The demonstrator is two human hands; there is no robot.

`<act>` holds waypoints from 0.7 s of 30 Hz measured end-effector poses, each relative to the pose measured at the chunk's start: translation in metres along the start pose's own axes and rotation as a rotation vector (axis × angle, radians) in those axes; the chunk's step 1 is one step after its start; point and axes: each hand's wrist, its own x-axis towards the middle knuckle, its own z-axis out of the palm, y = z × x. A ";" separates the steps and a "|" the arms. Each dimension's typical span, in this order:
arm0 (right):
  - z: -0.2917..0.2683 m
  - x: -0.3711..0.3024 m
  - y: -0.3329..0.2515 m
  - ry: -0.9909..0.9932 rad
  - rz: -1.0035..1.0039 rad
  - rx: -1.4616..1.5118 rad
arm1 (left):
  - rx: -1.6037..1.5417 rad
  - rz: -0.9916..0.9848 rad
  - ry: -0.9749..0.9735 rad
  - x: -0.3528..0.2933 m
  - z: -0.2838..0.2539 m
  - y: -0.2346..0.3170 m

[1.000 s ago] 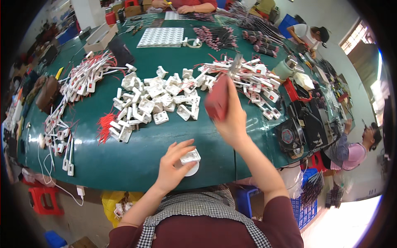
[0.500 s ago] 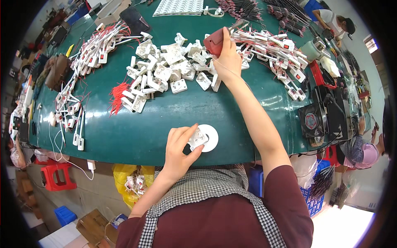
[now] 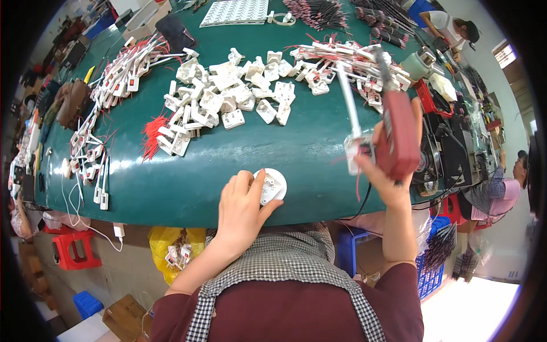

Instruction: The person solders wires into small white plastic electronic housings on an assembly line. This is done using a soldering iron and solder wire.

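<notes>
My left hand [image 3: 240, 214] rests at the table's near edge, with thumb and fingers closed around a small white plastic housing [image 3: 270, 189]. The housing lies on a round white disc [image 3: 281, 178]. Off to the right, my right hand [image 3: 394, 191] is raised and holds a red hand tool [image 3: 400, 134] with a dark metal nose pointing away from me. The same hand pinches a white switch piece [image 3: 351, 149], from which a white tube [image 3: 348, 101] and thin red wires run. Motion blurs both of these, and the tool's exact kind is unclear.
White housings [image 3: 228, 85] are heaped mid-table beside red wires [image 3: 152, 137]. Wired switch pieces lie in piles at left [image 3: 122, 74] and right [image 3: 342, 54]. A black fan [image 3: 428, 157] stands right. Co-workers sit beyond; a yellow bag [image 3: 165, 245] hangs below the edge.
My right hand has come back from the far pile toward me and rightward, bringing the red tool and now a wired switch piece. My left hand stays on the housing.
</notes>
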 end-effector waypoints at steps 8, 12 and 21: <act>0.041 -0.007 -0.032 -0.504 0.103 0.195 | 0.239 0.632 0.238 0.022 -0.036 0.026; 0.055 -0.009 -0.033 -0.377 0.323 0.350 | 0.046 0.566 -0.008 0.016 -0.038 0.011; 0.106 -0.045 -0.032 -0.094 0.303 0.468 | -0.286 0.127 0.225 -0.006 -0.013 -0.002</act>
